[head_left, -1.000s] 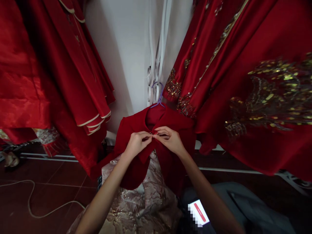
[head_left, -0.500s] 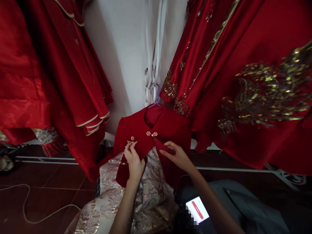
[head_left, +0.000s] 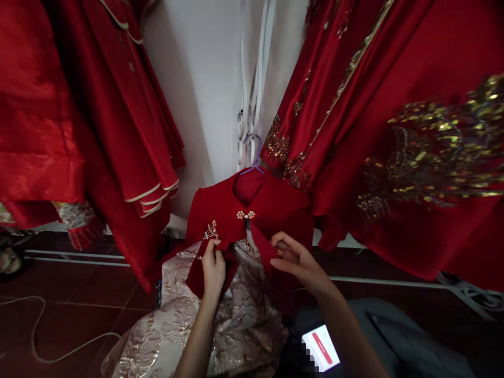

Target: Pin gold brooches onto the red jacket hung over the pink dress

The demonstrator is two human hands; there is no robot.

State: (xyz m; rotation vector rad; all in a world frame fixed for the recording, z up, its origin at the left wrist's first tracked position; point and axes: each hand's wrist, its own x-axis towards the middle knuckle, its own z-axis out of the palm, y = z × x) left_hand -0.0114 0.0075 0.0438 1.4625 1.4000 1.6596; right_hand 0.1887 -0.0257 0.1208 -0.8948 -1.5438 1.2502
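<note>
While left fingers pinch the red jacket, right fingers curve, parted, over it.

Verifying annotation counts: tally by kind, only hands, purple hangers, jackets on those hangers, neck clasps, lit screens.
Left hand and right hand: 2
Purple hanger: 1
Red jacket: 1
Neck clasp: 1
Lit screen: 1
Total: 6
</note>
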